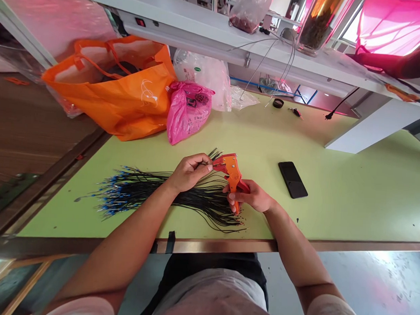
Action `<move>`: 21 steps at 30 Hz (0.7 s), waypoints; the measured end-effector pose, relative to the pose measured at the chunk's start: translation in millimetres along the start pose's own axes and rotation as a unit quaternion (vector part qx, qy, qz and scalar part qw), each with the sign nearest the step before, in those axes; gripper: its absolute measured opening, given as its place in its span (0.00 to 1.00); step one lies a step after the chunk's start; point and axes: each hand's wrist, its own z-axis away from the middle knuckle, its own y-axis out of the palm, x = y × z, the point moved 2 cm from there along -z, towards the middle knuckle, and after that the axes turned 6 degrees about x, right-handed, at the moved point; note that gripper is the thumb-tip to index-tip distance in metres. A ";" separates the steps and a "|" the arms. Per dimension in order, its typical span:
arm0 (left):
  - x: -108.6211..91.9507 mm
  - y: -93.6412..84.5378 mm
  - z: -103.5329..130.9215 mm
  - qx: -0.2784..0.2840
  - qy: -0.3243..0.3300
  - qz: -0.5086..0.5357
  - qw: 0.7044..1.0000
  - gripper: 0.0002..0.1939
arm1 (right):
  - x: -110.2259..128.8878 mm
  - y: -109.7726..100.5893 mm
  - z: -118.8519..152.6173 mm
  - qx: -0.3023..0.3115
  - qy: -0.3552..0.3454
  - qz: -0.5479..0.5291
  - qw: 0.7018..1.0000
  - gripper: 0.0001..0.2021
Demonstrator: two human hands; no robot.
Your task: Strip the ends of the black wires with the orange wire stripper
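My right hand (252, 196) is wrapped round the handles of an orange and red wire stripper (234, 172), held above the green table. At the tool's jaws, my left hand (191, 172) pinches a thin black wire, its end at or inside the jaws; the exact depth is too small to tell. Beneath both hands lies a wide bundle of black wires (197, 198), with blue and silver tips (112, 195) fanned out on the left and cut ends on the right. A few more wire ends stick up behind my left fingers.
An orange bag (129, 98), a pink plastic bag (189, 112) and a clear bag (213, 76) stand at the back left. To the right lies a black phone (293, 179). A tape roll (278, 103) sits under the white shelf (325, 65), whose support (364, 129) reaches the table.
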 end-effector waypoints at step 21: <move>-11.2 -2.5 5.5 0.023 0.016 -0.017 0.999 0.15 | 1.1 3.1 0.6 0.010 -0.009 0.010 1.000 0.15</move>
